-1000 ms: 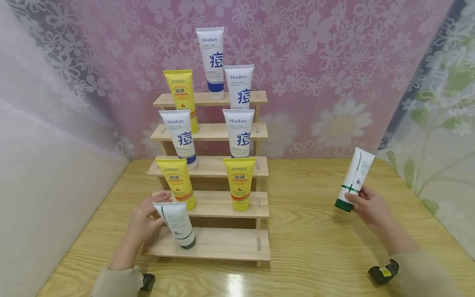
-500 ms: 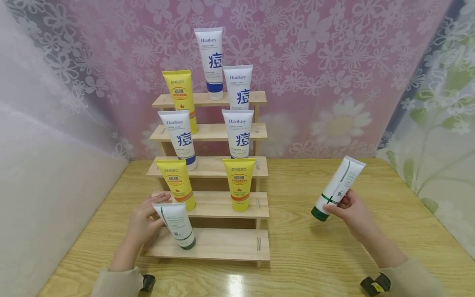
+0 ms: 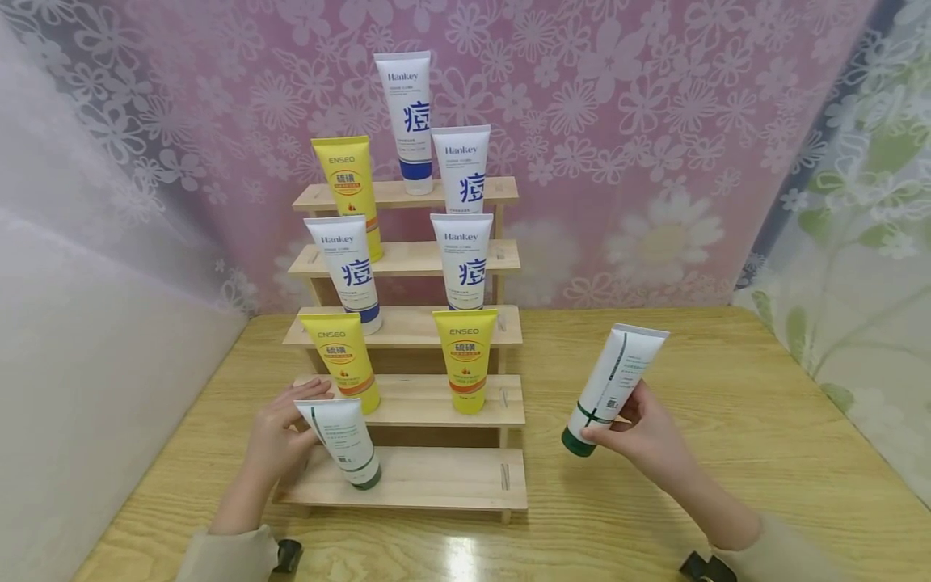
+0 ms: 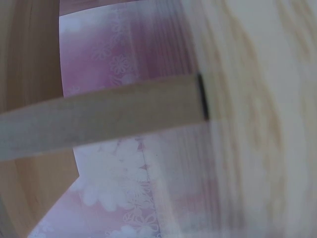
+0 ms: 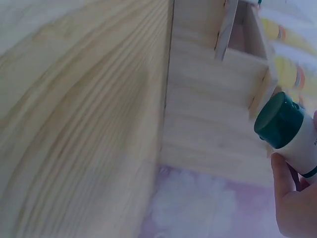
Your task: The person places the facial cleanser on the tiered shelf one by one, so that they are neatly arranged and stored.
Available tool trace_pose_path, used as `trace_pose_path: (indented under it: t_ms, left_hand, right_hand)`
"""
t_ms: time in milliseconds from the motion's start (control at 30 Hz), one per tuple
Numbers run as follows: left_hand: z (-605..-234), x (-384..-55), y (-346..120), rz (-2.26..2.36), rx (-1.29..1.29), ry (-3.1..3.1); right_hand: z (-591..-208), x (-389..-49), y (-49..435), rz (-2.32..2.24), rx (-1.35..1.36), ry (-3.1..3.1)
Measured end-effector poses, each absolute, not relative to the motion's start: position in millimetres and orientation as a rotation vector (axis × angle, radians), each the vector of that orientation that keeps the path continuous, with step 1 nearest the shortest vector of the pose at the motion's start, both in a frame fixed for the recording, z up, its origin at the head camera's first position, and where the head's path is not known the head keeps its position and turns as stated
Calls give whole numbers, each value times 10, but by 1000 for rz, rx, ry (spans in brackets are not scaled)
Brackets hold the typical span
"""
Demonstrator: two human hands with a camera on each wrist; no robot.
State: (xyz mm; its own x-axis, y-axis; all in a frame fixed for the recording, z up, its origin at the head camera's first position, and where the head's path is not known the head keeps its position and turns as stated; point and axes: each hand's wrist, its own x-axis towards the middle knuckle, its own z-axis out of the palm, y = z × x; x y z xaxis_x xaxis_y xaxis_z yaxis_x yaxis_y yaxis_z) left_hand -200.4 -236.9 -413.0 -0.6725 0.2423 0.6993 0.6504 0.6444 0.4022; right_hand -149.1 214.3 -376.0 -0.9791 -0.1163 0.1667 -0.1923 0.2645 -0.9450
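In the head view my right hand (image 3: 647,440) holds a white squeeze tube with a green cap (image 3: 614,388) above the table, right of a stepped wooden display stand (image 3: 451,481). The tube tilts, cap down and to the left; its green cap (image 5: 281,119) shows in the right wrist view. My left hand (image 3: 280,436) rests against the stand's left side, fingers extended at the second step. Its thumb is partly hidden behind another white tube with a green cap (image 3: 342,440) standing on the lowest step. Only the stand's wood (image 4: 109,116) and the backdrop show in the left wrist view.
Yellow tubes (image 3: 465,360) and white-and-blue tubes (image 3: 342,271) stand on the higher steps. The wood-grain table (image 3: 727,388) extends right of the stand. Behind is a pink floral backdrop (image 3: 582,97), with a pale wall (image 3: 94,323) at the left.
My right hand has carried its white tube leftward and down, closer to the stand. The left hand has stayed at the stand's left side.
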Motion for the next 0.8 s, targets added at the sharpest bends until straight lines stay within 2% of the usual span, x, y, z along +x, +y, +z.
trace_pose_path:
  t_ms: [567, 800]
  left_hand:
    - [-4129, -2004, -2371, -873, -682, -2262]
    - [-4149, -2016, -2382, -853, -700, -2239]
  right_hand:
    - [-3817, -1422, 1300, 1752, 730, -2374]
    - [-3881, -1427, 1042, 1655, 742, -2461]
